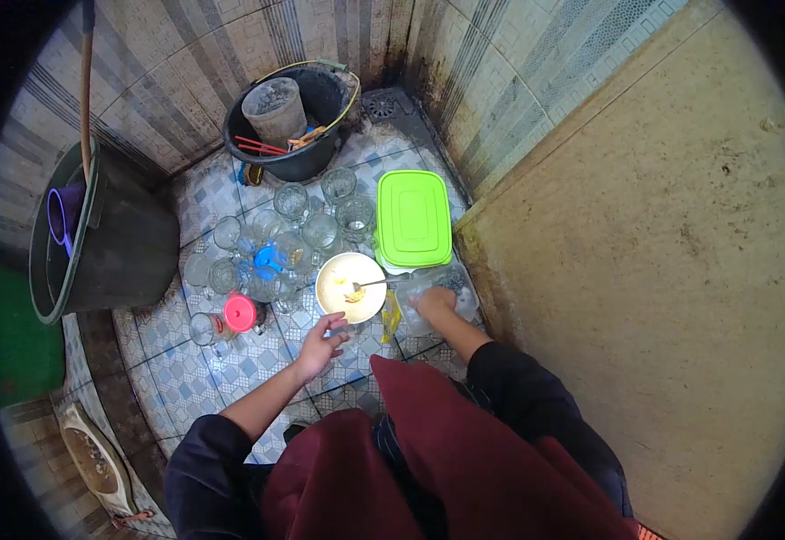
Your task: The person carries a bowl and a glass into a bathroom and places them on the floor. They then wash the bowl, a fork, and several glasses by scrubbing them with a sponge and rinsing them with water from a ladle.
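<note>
Bowl (331,281) beside half-open left grip (319,349)

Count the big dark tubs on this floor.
2: the taller tub at the left, with a purple dipper at its rim; the black bucket near the back corner, holding a grey pot. None seems hidden.

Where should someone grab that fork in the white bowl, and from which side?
I'd pinch the handle of the fork just outside the rim, coming from above on the right hand's side. The handle juts over the bowl's right edge, while its head lies inside by food scraps.
</note>
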The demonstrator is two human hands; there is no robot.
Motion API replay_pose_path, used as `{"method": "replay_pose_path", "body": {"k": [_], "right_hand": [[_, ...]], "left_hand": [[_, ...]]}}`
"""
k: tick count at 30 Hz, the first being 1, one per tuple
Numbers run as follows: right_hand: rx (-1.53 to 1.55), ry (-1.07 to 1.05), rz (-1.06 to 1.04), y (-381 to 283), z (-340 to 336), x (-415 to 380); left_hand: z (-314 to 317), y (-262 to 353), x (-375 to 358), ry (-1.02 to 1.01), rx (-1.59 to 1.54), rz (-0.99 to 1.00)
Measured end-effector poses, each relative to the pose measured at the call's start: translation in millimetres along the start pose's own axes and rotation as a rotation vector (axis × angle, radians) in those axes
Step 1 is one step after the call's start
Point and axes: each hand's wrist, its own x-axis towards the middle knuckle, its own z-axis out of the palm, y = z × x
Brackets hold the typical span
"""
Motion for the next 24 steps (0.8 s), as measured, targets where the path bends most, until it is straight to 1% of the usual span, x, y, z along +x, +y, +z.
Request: {"method": "replay_pose_path", "body": {"k": [2,3,4,5,6,7,8,9,10,11,12,13,14,15,16,18,19,20,21,22,24], "right_hand": [[-0.140,0.290,0.060,-8,15,-10],[-0.146,0.280,0.056,-5,20,-13],[-0.062,0.357,-0.084,0,23,-16],[0.025,0.435,-0.236,3,24,-18],[0.017,0.374,-0.318,16,34,-3],[0.008,0.310,-0.404,29,44,15],[-0.014,0.162,-0.283,29,29,9],[-0.041,0.018,-0.156,27,11,-2],[-0.049,0.016,-0.180,21,3,-9],[-0.099,0.018,-0.099,17,-4,-13],[-0.146,0.021,-0.013,14,-5,-14],[-0.148,0.021,-0.019,15,0,-10],[-0.300,0.093,-0.245,17,9,-7],[-0.450,0.165,-0.468,21,19,-5],[-0.450,0.161,-0.462,20,28,-5],[-0.074,0.505,-0.208,15,41,-7],[-0.072,0.510,-0.194,18,37,-6],[-0.092,0.329,-0.249,23,32,-3],[-0.108,0.143,-0.299,28,25,-4],[-0.106,0.142,-0.281,31,21,-6],[-0.094,0.042,-0.147,24,8,-6]], "left_hand": [[-11,-3,2,0.087,-0.009,0.014],[-19,-9,4,0.138,-0.028,0.057],[-23,-16,7,0.145,-0.035,0.050],[-30,-21,9,0.275,-0.035,0.021],[-40,-23,9,0.417,-0.033,-0.008],[-48,-29,13,0.493,-0.075,-0.033],[-56,-37,18,0.528,-0.084,-0.039],[-63,-45,24,0.623,-0.083,-0.038],[-69,-47,30,0.713,-0.081,-0.032],[-75,-47,33,0.757,0.006,-0.043],[-79,-40,32,0.768,0.004,-0.042],[-82,-32,32,0.650,-0.094,-0.086],[-83,-27,32,0.527,-0.194,-0.132],[-81,-15,27,0.472,-0.244,-0.177],[-85,-19,30,0.466,-0.244,-0.180],[-94,-21,35,0.371,-0.151,-0.211],[-92,-22,36,0.375,-0.143,-0.206],[-91,-21,38,0.360,-0.137,-0.202],[-92,-23,39,0.338,-0.124,-0.157],[-91,-26,40,0.316,-0.113,-0.114],[-88,-32,41,0.334,-0.112,-0.113]]}}
